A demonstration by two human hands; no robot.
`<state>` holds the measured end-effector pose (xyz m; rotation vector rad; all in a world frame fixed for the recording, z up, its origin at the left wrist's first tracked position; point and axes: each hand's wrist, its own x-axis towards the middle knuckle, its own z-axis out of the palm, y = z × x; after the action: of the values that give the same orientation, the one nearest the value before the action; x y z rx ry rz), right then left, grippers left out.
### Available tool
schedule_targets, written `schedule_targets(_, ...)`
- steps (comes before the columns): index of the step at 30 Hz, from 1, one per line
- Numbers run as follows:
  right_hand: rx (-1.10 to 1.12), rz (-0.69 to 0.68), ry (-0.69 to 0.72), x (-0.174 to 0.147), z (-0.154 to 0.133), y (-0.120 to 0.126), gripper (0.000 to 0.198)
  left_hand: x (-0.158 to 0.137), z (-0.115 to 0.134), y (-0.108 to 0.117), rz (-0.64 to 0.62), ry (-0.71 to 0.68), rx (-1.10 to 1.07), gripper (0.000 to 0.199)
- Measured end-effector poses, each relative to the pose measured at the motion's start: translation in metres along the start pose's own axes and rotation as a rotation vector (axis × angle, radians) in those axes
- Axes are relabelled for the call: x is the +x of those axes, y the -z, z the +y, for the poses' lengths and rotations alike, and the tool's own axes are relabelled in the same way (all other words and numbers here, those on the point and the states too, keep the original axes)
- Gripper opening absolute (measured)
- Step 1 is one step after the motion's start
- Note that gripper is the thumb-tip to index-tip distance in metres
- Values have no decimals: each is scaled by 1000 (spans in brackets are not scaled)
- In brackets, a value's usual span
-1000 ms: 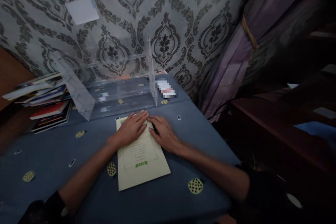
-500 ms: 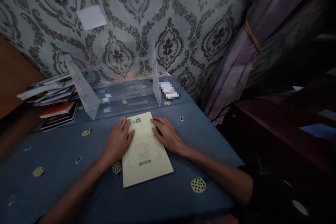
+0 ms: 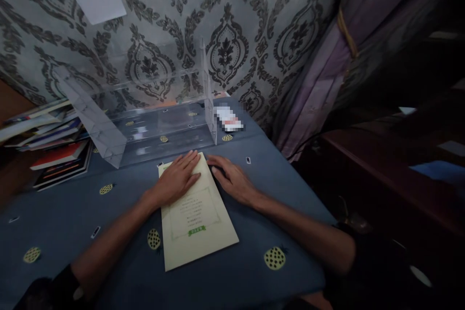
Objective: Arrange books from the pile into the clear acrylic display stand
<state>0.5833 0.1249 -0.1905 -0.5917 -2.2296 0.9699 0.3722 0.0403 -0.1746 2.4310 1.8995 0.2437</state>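
Note:
A pale cream booklet (image 3: 198, 247) with green printing lies flat on the blue patterned tablecloth in front of me. My left hand (image 3: 178, 178) rests flat across its far part, fingers stretched out and covering some of the print. Beside the booklet's far right corner is my right hand (image 3: 232, 181), its fingers extended and thumb apart; it is at the edge of the booklet, and whether it touches cannot be told. Neither hand grips anything.
Behind the booklet stands a clear acrylic rack (image 3: 163, 121). Left of it is an uneven stack of books (image 3: 60, 147). A small white-and-red item (image 3: 229, 118), blurred out, lies right of the rack. The table's right edge drops beside a purple curtain (image 3: 319, 77).
My left hand has slid rightward over the booklet's far part, covering the printed code. My right hand has shifted off the page to its edge. The view has turned slightly right.

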Motion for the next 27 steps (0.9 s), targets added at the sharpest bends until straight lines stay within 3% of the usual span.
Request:
schedule_targets(5, 42, -6, -87, 1, 2, -1, 38, 14, 1, 2, -23, -74, -12, 59)
schedule_targets(13, 53, 57, -147, 3, 1, 0, 43, 4, 9, 9, -80, -188, -26, 60)
schedule_targets(27, 42, 47, -93, 3, 7, -2, 38, -16, 33, 12, -123, -260, -27, 59)
